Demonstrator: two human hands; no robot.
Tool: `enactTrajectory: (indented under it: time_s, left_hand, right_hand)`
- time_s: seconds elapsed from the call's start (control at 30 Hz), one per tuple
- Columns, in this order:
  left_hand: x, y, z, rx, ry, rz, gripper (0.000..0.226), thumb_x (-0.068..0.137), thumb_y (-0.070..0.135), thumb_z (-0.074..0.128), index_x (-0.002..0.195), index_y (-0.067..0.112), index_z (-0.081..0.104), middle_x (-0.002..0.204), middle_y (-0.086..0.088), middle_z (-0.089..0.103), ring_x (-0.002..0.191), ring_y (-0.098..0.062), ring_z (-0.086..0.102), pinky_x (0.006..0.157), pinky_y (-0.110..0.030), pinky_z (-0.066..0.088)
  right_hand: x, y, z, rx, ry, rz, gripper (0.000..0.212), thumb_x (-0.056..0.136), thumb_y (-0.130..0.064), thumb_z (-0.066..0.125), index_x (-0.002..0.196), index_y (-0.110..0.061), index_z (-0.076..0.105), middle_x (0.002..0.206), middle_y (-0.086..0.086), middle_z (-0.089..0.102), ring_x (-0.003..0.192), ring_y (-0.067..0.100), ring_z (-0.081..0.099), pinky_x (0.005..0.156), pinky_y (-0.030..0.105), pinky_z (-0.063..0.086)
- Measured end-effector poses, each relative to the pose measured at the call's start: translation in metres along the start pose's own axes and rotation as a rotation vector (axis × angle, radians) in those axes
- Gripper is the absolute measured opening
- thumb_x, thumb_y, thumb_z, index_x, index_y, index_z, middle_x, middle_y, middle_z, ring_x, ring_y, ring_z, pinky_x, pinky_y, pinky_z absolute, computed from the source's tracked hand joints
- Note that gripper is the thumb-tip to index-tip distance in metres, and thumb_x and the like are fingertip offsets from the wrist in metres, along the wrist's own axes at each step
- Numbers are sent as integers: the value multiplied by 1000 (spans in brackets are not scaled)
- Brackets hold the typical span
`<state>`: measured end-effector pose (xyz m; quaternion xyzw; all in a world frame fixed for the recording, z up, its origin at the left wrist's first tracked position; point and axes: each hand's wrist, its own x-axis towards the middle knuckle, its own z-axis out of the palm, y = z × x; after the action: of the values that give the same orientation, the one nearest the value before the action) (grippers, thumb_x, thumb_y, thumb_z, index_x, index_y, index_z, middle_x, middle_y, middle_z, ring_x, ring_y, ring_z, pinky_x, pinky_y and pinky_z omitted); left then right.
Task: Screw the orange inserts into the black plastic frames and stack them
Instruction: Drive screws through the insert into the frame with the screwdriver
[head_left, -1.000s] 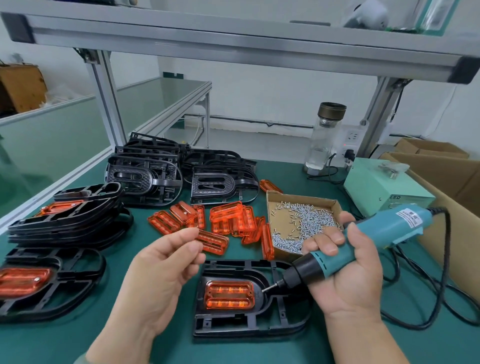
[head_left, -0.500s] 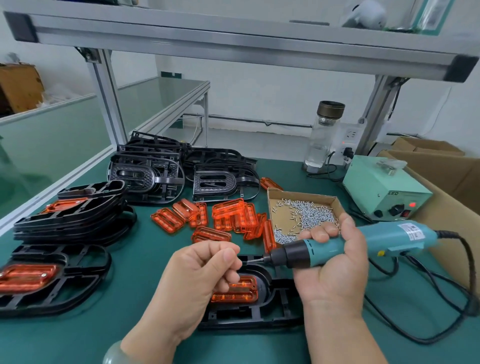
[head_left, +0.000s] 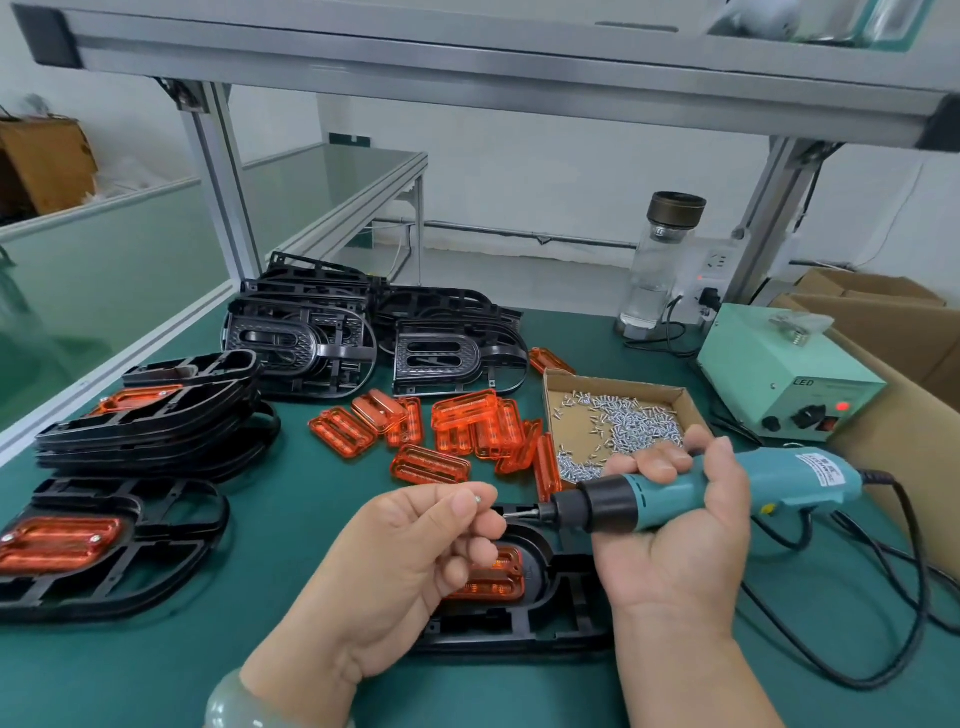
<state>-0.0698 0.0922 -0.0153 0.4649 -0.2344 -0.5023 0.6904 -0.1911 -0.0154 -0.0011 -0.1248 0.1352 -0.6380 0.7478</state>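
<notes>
An orange insert (head_left: 488, 577), glossy, ribbed and see-through, is sitting in the pocket of a black frame (head_left: 545, 618) lying flat on the green bench (head_left: 311, 519), half hidden under the left hand (head_left: 415, 551). That hand is pinching a tiny silver screw (head_left: 477, 499) at its fingertips, just off the bit of the teal screwdriver (head_left: 701, 491), which the right hand (head_left: 675, 525) is gripping round the barrel. The screw is looking easy to fumble (so small, so lightly held): it could be slipping down into the frame, or seating crooked on the bit and driving askew into the plastic.
</notes>
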Motion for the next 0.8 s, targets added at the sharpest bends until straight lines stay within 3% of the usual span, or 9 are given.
enactTrajectory:
  time_s: [0.17,0.63,0.73,0.8]
  left_hand:
    - [-2,-1,3,56,-45,-18,17,69,23,65,73,10,76,71,-10,67,53,-10,59,40,-14,40]
    - [-1,-5,7,203,-20,66,26,64,37,67,78,17,76,71,-7,69,54,-9,55,43,-15,40]
    - [-2,-6,8,230,-10,78,26,65,38,66,78,18,76,69,-6,68,52,-8,55,44,-15,40]
    - [-2,-7,9,269,12,93,23,69,37,66,78,19,76,67,-6,68,49,-7,53,44,-15,40]
  right_hand:
    - [1,-2,3,7,-35,-7,14,78,-30,60,88,-24,52,64,-12,44,48,2,46,57,18,47]
    - [4,0,1,-33,-33,-36,6,97,-22,50,91,-23,51,63,-12,45,47,4,45,55,20,47]
    - [3,0,1,-39,-65,-36,5,88,-22,55,90,-23,51,62,-12,45,47,3,44,56,19,47]
    - [3,-1,1,-44,-86,-31,15,79,-24,59,92,-24,51,63,-12,45,48,3,44,56,20,47]
